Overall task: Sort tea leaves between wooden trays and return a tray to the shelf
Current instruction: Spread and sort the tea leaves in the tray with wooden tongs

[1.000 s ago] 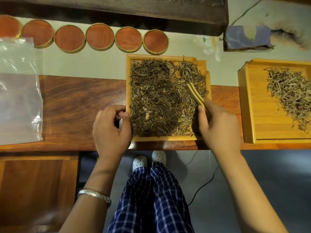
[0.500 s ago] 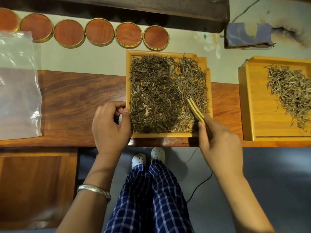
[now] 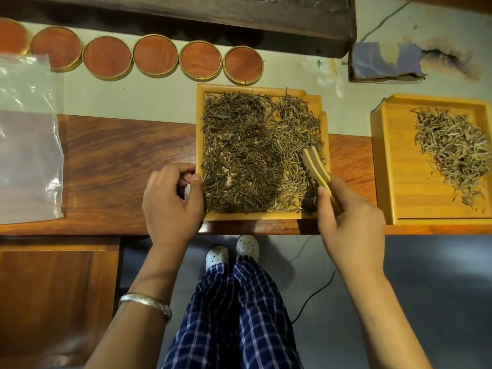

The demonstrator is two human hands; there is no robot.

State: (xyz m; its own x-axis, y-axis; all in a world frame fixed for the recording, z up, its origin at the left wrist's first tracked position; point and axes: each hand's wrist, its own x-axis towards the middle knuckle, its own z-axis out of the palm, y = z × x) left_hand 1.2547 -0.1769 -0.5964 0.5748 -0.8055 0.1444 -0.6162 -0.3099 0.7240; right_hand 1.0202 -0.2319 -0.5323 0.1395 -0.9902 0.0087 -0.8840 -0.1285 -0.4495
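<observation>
We see the middle tray of dark tea leaves on the table. Our left hand pinches its left rim; our right hand grips bamboo tongs over the leaves. A second tray sits right.

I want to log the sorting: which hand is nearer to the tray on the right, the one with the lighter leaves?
Right. The right hand, holding bamboo tweezers, sits just left of the right tray; the left hand is beyond the middle tray.
</observation>
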